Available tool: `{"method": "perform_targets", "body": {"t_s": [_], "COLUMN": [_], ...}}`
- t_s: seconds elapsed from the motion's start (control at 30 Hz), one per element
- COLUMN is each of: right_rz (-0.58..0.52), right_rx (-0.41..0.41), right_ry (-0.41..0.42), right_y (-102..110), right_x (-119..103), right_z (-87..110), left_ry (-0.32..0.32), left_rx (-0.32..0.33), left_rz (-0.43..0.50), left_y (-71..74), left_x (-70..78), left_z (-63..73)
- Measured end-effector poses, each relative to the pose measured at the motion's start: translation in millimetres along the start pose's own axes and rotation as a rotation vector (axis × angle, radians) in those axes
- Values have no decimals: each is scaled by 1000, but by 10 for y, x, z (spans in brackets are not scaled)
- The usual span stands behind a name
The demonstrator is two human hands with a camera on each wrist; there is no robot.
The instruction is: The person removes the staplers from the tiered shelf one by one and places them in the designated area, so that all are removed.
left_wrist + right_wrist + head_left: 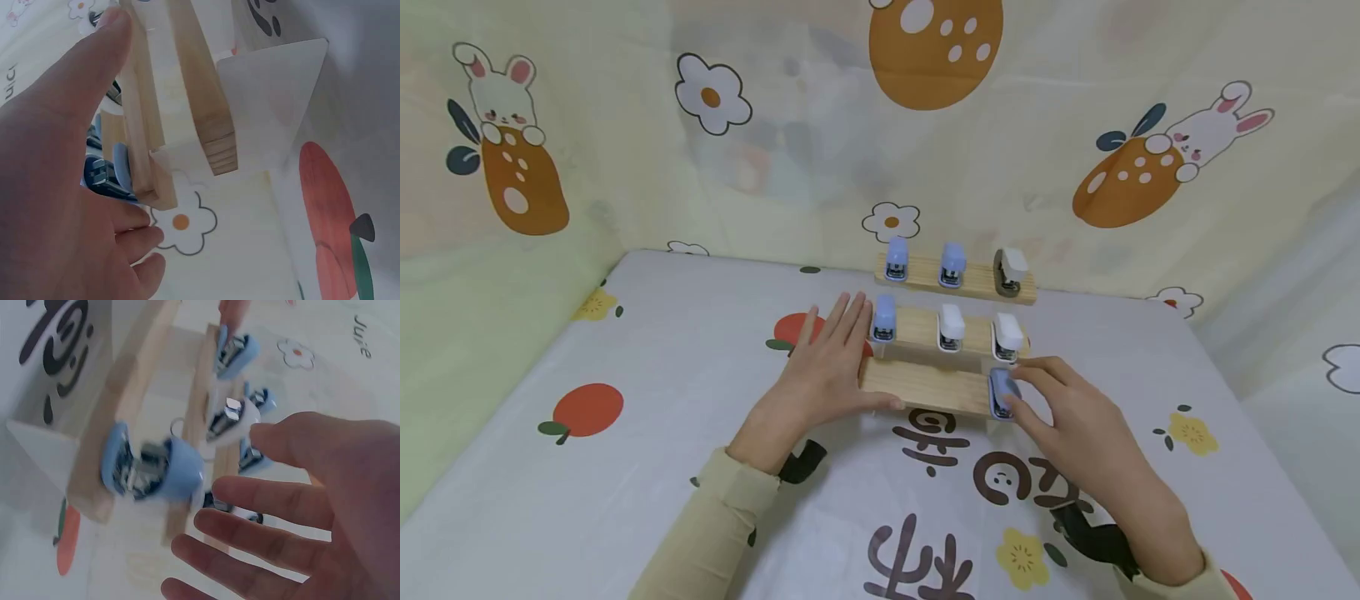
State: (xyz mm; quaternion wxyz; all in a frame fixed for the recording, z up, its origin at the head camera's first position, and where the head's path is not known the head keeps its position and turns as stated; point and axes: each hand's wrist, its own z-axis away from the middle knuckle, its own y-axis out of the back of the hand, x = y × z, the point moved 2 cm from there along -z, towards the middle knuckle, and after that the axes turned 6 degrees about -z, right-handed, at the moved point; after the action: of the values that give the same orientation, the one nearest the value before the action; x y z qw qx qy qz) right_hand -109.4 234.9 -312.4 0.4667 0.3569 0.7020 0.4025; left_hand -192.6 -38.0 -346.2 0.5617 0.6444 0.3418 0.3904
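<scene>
A three-step stand of wooden shelves holds small staplers. On its lowest shelf [925,385] a blue stapler [1002,394] stands at the right end. My right hand [1078,429] is right beside this stapler, thumb and index fingertips at its side; in the right wrist view the fingers [269,550] are spread and relaxed, with nothing gripped. My left hand [820,375] rests along the stand's left end, fingers straight, thumb by the lowest shelf's front edge. The middle shelf carries a blue stapler [884,318] and two white staplers, including one at its right end [1006,337].
On the top shelf [977,279] stand two blue staplers, one of them at the left [897,258], and a white and dark grey stapler [1011,271]. Pale side panels [275,106] support the shelves. A patterned cloth [662,400] covers the table, with a printed curtain behind.
</scene>
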Motion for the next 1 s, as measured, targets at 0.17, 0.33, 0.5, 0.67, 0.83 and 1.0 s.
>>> {"method": "perform_targets", "body": {"t_s": [0.17, 0.33, 0.5, 0.67, 0.83, 1.0], "right_rz": [38, 37, 32, 41, 46, 43], "right_rx": [-14, -5, 25, 72, 105, 107], "right_ry": [43, 75, 89, 92, 75, 62], "right_y": [-99, -185, -250, -299, -328, -328], "right_x": [-55, -88, -89, -88, -91, -83], "right_z": [-15, -33, -18, -28, -18, -6], "left_ry": [7, 14, 11, 26, 26, 23], "left_rx": [-11, -8, 6, 25, 31, 34], "left_rz": [-14, -9, 2, 6, -13, -49], "left_y": [-33, -51, -60, -74, -93, -93], "left_x": [8, 17, 41, 32, 34, 53], "left_z": [-47, -60, -64, -70, -79, -79]}}
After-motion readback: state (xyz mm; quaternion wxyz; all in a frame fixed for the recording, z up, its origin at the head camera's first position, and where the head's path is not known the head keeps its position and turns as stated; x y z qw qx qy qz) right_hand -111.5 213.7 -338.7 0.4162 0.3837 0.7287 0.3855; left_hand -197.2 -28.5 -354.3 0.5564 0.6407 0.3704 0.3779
